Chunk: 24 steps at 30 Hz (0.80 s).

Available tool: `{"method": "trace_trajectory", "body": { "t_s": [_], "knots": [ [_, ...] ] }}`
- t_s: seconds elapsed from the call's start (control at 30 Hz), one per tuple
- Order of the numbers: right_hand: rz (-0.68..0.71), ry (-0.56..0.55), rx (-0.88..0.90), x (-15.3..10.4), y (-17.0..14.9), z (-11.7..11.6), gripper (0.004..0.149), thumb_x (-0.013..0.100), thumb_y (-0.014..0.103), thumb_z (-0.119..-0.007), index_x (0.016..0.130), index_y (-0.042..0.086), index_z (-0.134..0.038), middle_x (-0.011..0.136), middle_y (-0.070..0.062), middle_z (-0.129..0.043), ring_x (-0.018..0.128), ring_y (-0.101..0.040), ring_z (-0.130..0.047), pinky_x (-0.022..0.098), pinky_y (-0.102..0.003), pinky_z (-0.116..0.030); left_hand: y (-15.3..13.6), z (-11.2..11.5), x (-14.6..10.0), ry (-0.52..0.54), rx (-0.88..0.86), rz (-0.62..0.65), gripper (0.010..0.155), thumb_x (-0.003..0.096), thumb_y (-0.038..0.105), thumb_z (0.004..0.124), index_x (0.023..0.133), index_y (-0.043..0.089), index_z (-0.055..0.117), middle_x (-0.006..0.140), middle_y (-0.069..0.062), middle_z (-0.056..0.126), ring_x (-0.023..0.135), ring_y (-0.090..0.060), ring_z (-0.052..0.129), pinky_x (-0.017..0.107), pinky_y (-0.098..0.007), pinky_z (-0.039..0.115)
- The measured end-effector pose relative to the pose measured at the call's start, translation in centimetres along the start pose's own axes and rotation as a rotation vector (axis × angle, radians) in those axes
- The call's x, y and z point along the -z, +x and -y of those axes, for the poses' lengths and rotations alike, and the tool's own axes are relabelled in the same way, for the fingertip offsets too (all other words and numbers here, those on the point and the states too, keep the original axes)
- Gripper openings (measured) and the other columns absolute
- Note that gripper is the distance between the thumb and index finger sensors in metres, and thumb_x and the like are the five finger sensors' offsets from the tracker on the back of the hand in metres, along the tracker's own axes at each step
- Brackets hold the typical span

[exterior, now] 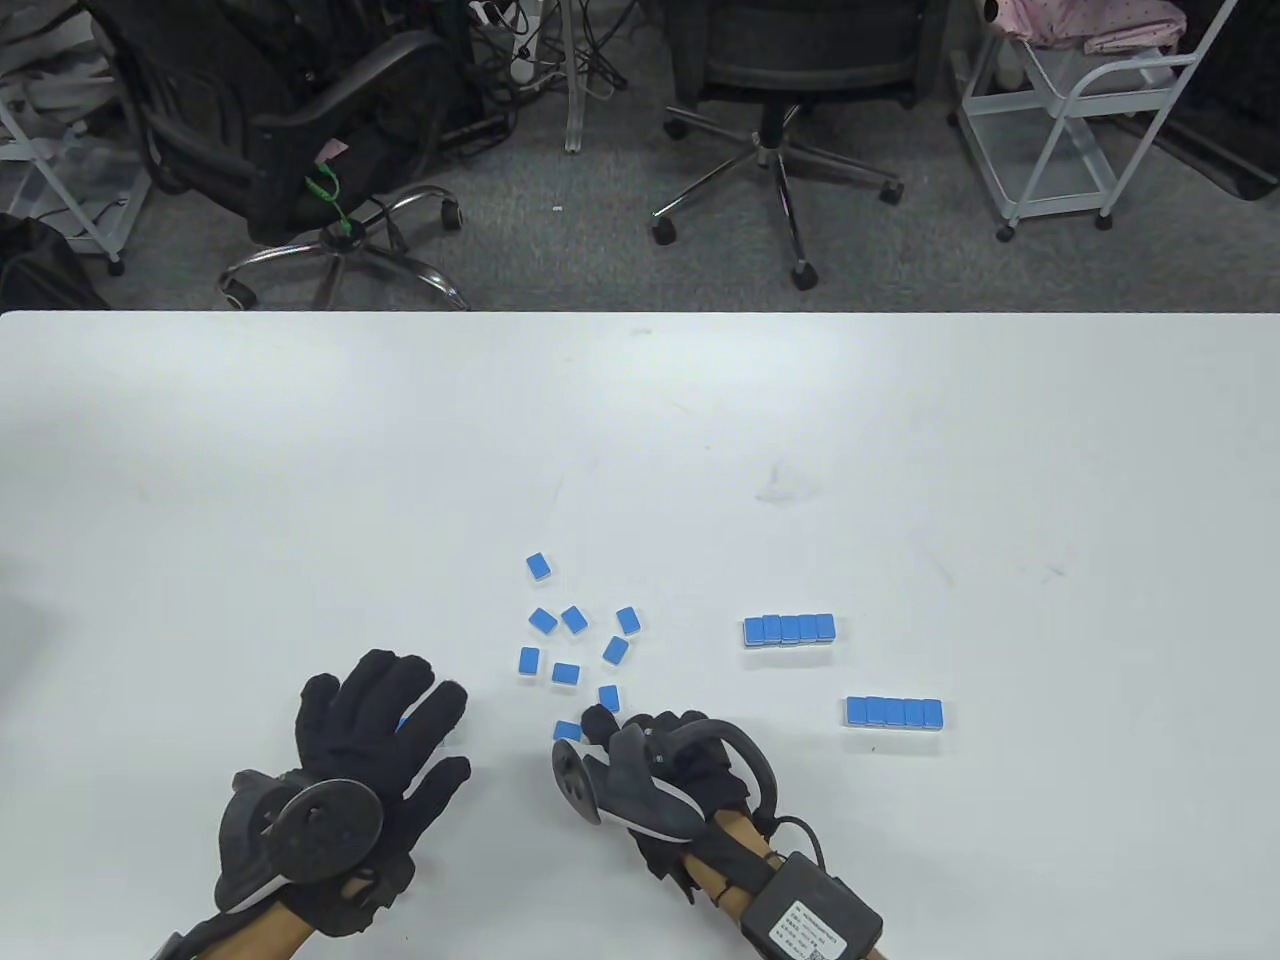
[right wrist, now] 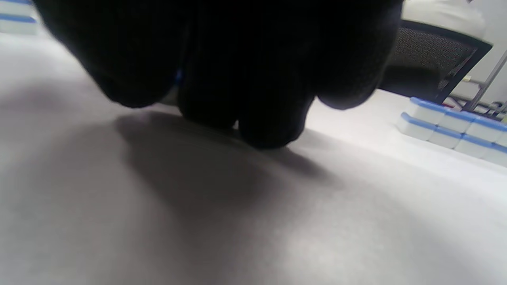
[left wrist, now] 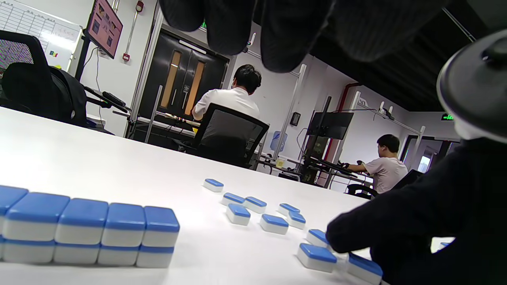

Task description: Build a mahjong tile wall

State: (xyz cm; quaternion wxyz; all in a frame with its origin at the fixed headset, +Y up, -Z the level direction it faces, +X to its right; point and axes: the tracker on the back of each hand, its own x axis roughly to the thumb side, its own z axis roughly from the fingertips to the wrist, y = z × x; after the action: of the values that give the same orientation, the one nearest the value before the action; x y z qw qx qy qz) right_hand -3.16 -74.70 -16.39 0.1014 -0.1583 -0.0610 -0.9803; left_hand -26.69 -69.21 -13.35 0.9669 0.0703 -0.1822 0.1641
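From above, two finished rows of tiles (exterior: pixel 789 630) lie on the table (exterior: pixel 640 420) right of a loose scatter (exterior: pixel 574 619); the left hand (exterior: pixel 375 725) rests spread, the right hand (exterior: pixel 660 745) reaches the nearest tile (exterior: pixel 567 731). The left wrist view shows a two-layer stack (left wrist: pixel 89 229) close by. The right wrist view shows fingers (right wrist: pixel 245 79) bunched; whether they pinch anything, I cannot tell. Gathering seems underway; next, carry tiles over.

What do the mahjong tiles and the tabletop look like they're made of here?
Mahjong tiles: likely hard moulded plastic in two layers, a blue cap on a white base, with rounded edges and a soft sheen, stacked two high in the nearest wall. Tabletop: smooth white laminate or coated board, judging by its even matte surface with faint scuffs; the core is not visible.
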Motion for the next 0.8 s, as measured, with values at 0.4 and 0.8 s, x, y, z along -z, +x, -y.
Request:
{"method": "trace_trajectory", "body": {
  "t_s": [0.4,0.8],
  "knots": [
    [0.128,0.031,0.138,-0.6,-0.6,-0.3,0.058,0.032,0.048,-0.086,0.082,0.021,-0.077,0.06,0.003,-0.097,0.051,-0.023,-0.101,0.053,-0.052,-0.082,-0.3,0.5,0.8,-0.039,-0.046,0.004,0.063,0.0484,0.059,0.066,0.107,0.035,0.061,0.119,-0.001,0.045,0.113,-0.034,0.034,0.076,-0.071,0.024],
    [0.207,0.004,0.181,-0.9,3.0,0.1,0.058,0.032,0.049,-0.086,0.084,0.024,-0.075,0.061,0.003,-0.097,0.05,-0.024,-0.099,0.053,-0.052,-0.08,-0.4,0.3,0.6,-0.031,-0.04,-0.003,0.063,0.0482,0.059,0.066,0.106,0.035,0.062,0.118,-0.001,0.046,0.113,-0.033,0.035,0.076,-0.071,0.026]
  ]
}}
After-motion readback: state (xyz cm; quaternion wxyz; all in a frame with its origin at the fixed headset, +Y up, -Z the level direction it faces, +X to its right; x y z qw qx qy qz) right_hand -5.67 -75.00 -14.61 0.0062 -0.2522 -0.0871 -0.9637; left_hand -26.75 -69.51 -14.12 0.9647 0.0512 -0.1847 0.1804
